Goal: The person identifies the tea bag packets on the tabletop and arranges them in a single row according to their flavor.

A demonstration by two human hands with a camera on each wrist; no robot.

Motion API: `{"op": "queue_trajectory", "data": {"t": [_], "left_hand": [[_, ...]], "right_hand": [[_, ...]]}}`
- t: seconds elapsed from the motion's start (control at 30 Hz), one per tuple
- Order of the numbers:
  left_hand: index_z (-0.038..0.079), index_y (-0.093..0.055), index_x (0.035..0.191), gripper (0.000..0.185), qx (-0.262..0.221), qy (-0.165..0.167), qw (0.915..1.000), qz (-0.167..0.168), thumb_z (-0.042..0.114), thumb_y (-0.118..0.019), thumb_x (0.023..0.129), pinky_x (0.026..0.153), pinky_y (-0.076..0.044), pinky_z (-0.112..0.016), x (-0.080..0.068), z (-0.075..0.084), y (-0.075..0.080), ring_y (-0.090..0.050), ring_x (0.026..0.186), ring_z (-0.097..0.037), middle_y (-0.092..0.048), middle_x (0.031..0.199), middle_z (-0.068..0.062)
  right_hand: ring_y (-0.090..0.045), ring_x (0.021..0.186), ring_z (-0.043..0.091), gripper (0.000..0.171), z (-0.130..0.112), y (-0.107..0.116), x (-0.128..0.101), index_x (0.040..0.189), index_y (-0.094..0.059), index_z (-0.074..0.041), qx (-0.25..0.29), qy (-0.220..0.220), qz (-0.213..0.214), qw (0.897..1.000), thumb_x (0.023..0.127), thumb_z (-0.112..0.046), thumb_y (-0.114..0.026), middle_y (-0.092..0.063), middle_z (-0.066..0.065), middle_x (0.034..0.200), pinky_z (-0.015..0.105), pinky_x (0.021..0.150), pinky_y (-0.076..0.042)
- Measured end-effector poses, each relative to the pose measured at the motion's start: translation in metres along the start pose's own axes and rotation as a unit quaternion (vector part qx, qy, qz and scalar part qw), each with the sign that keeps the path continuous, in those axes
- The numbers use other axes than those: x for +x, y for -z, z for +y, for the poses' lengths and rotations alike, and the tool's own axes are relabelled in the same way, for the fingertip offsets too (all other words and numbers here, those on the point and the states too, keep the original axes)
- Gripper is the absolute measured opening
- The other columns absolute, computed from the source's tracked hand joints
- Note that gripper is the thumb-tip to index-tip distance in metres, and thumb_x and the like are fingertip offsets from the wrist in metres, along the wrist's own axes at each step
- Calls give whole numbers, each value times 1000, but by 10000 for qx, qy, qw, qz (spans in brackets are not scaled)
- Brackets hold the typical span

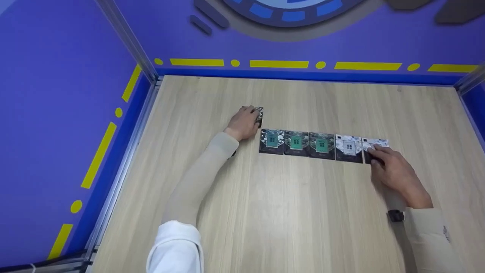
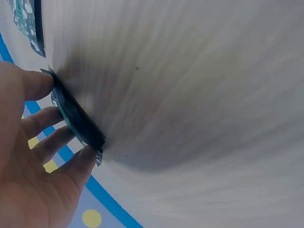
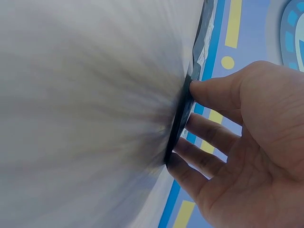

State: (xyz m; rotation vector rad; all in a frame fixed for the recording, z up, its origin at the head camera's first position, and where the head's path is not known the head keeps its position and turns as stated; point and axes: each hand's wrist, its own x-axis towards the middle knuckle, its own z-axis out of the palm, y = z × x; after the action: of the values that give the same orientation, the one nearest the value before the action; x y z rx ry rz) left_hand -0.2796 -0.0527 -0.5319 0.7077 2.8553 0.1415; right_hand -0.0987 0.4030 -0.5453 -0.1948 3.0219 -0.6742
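My left hand (image 1: 243, 123) holds a dark flat sachet (image 1: 260, 115) with a white floral pattern, above the left end of a row of sachets. In the left wrist view, the thumb and fingertips grip opposite edges of this sachet (image 2: 78, 118). At the row's right end, my right hand (image 1: 396, 170) grips a white-and-black sachet (image 1: 382, 142), covering much of it. The right wrist view shows the thumb at one end of that sachet (image 3: 180, 116) and fingers along the other. Both sachets lie flat on or close over the table.
Between the hands, the row holds green-labelled sachets (image 1: 296, 143) and a white-patterned sachet (image 1: 348, 148), side by side on the wooden table (image 1: 295, 216). Blue-purple panels (image 1: 303, 45) with yellow marks stand at the back and left. A metal rail (image 1: 125, 170) runs along the left edge.
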Motion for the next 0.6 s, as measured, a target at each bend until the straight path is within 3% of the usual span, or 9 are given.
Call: {"op": "queue_trajectory", "data": {"t": [0.6], "left_hand": [[6, -51, 156, 50, -32, 13, 10000, 65, 29, -52, 112, 127, -39, -44, -29, -1, -8, -48, 148, -36, -50, 160, -15]], "right_hand": [[-42, 140, 64, 44, 1, -1, -1, 147, -57, 9, 60, -32, 20, 10000, 106, -8, -57, -47, 37, 155, 79, 109, -37]]}}
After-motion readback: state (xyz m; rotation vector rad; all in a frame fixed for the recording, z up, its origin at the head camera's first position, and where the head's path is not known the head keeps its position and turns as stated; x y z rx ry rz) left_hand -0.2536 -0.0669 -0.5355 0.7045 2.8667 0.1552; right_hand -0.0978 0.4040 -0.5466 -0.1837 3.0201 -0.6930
